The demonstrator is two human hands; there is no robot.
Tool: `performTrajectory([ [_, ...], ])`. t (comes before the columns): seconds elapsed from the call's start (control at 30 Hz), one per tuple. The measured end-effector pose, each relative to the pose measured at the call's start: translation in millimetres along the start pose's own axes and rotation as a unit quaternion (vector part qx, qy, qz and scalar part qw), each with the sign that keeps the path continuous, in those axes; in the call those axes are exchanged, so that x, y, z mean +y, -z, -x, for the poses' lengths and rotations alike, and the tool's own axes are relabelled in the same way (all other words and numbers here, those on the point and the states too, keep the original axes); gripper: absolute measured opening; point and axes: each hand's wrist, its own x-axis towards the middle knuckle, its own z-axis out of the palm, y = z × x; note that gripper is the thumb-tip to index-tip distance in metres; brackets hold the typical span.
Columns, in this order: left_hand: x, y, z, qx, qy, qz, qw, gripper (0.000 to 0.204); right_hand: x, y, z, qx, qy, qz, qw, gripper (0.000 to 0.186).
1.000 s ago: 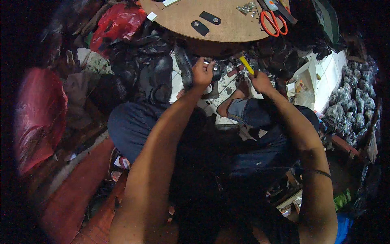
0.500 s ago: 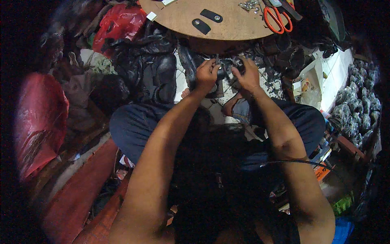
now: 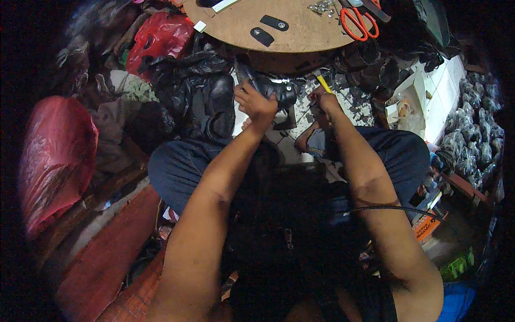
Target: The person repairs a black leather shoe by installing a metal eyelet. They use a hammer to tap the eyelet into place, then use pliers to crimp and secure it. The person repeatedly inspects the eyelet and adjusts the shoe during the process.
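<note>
My left hand (image 3: 256, 106) grips a glossy black leather piece (image 3: 283, 92) over the floor, between my knees and the round board. A small metal snap shows near the right end of this piece; its full shape is partly covered by my hand. To the right, my right hand (image 3: 325, 102) is closed around a yellow, stick-like tool (image 3: 322, 82). The tool points up and away; its other end is hidden in my fist. On the round wooden board (image 3: 220, 22) lie two black straps (image 3: 262, 36) with metal snaps.
Orange-handled scissors (image 3: 359, 24) and small metal fasteners (image 3: 322, 7) lie at the board's far right. Black leather shoes or bags (image 3: 212, 99) pile up at left, near red plastic bags (image 3: 59, 155). Scraps litter the tiles (image 3: 348, 107). Wrapped dark bundles (image 3: 477, 134) stand at right.
My left hand has moved left and lower and spread over the black piece; the grey rod seen at its fingers no longer shows. The yellow tool now shows in my right hand.
</note>
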Motion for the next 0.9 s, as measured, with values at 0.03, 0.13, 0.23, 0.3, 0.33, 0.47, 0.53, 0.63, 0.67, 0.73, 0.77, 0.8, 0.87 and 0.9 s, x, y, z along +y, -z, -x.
performTrajectory([
  [0.03, 1, 0, 0, -0.014, 0.066, 0.021, 0.997, 0.098, 5, 3, -3, -0.04, 0.02, -0.059, 0.997, 0.029],
  [0.13, -17, 1, -5, -0.044, 0.127, 0.094, 0.987, 0.112, 9, 10, -2, -0.083, -0.04, -0.154, 0.984, 0.023],
  [0.23, -39, -4, -16, -0.108, 0.17, 0.085, 0.976, 0.113, 4, 4, 8, -0.111, -0.09, -0.212, 0.967, 0.021],
  [0.3, -51, -8, -22, -0.174, 0.164, 0.058, 0.969, 0.112, -6, 1, 16, -0.105, -0.046, -0.176, 0.978, 0.02],
  [0.33, -54, -9, -22, -0.205, 0.213, 0.13, 0.946, 0.106, -11, 3, 23, -0.099, -0.024, -0.158, 0.982, 0.02],
  [0.47, -59, -8, -27, -0.245, 0.237, 0.233, 0.911, 0.1, -64, 33, 54, -0.298, 0.111, 0.047, 0.947, 0.018],
  [0.53, -56, -7, -35, -0.242, 0.267, 0.218, 0.907, 0.098, -115, 64, 70, -0.455, 0.115, 0.139, 0.872, 0.023],
  [0.63, -55, 5, -51, -0.246, 0.32, 0.215, 0.889, 0.092, -185, 96, 104, -0.519, 0.178, 0.097, 0.83, 0.03],
  [0.67, -57, 14, -56, -0.261, 0.32, 0.237, 0.879, 0.09, -202, 108, 115, -0.483, 0.278, 0.08, 0.826, 0.035],
  [0.73, -62, 41, -64, -0.301, 0.303, 0.295, 0.855, 0.088, -226, 113, 133, -0.279, 0.438, 0.092, 0.849, 0.034],
  [0.77, -61, 54, -66, -0.317, 0.29, 0.324, 0.843, 0.087, -238, 111, 137, -0.186, 0.492, 0.053, 0.849, 0.032],
  [0.8, -60, 69, -62, -0.313, 0.289, 0.305, 0.852, 0.037, -244, 105, 140, -0.099, 0.494, 0.07, 0.861, 0.03],
  [0.87, -56, 108, -60, -0.311, 0.316, 0.3, 0.845, 0.035, -251, 84, 142, 0.079, 0.482, 0.098, 0.867, 0.027],
  [0.9, -53, 128, -56, -0.305, 0.322, 0.298, 0.845, 0.035, -252, 71, 142, 0.172, 0.506, 0.152, 0.832, 0.024],
])
